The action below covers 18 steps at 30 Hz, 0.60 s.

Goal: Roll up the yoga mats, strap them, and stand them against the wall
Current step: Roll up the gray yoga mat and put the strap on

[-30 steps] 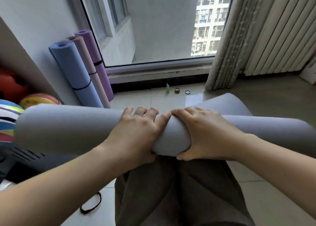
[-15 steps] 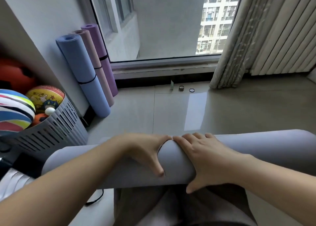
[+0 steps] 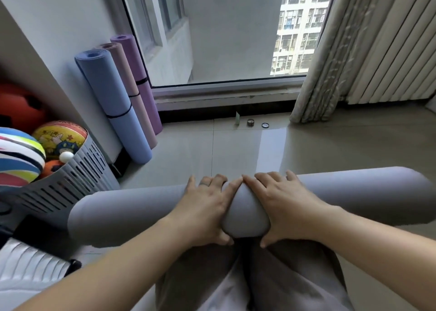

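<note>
Holding grey rolled yoga mat [image 3: 354, 193] crosswise over the lap, low above the tiled floor [image 3: 188, 150]. Clamped mid-roll by left hand [image 3: 205, 207] and right hand [image 3: 285, 204], side by side, fingers curled over the top, thumbs tucked under. Versus 0.5 s ago: left fingers now splayed over the top, not hidden behind the roll. Versus 1 s ago: loose flap gone from sight. Leaning strapped against the wall at left: blue mat [image 3: 106, 86], pink mat [image 3: 123, 68], purple mat [image 3: 135, 60].
</note>
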Available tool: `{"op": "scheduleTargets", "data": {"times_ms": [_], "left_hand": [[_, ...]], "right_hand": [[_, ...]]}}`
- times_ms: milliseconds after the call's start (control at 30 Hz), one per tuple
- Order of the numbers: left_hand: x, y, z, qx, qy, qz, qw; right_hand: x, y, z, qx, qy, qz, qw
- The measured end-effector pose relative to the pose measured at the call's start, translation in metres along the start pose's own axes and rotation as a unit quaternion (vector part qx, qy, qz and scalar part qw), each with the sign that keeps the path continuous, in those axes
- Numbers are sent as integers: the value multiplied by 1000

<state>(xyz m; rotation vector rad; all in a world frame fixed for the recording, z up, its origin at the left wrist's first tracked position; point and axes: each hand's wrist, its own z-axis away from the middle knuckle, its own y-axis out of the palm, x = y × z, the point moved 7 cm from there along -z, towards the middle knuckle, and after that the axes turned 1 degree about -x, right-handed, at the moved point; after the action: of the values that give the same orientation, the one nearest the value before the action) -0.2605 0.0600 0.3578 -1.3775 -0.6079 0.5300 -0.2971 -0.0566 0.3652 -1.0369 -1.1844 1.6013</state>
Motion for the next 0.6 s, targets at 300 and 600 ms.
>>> {"op": "scheduleTargets", "data": {"times_ms": [300, 600], "left_hand": [[-4, -57, 10, -70, 23, 30, 997], [-20, -12, 29, 49, 31, 155, 986]], "right_hand": [[-8, -56, 13, -47, -4, -13, 999], [11, -13, 35, 70, -24, -92, 993]]}}
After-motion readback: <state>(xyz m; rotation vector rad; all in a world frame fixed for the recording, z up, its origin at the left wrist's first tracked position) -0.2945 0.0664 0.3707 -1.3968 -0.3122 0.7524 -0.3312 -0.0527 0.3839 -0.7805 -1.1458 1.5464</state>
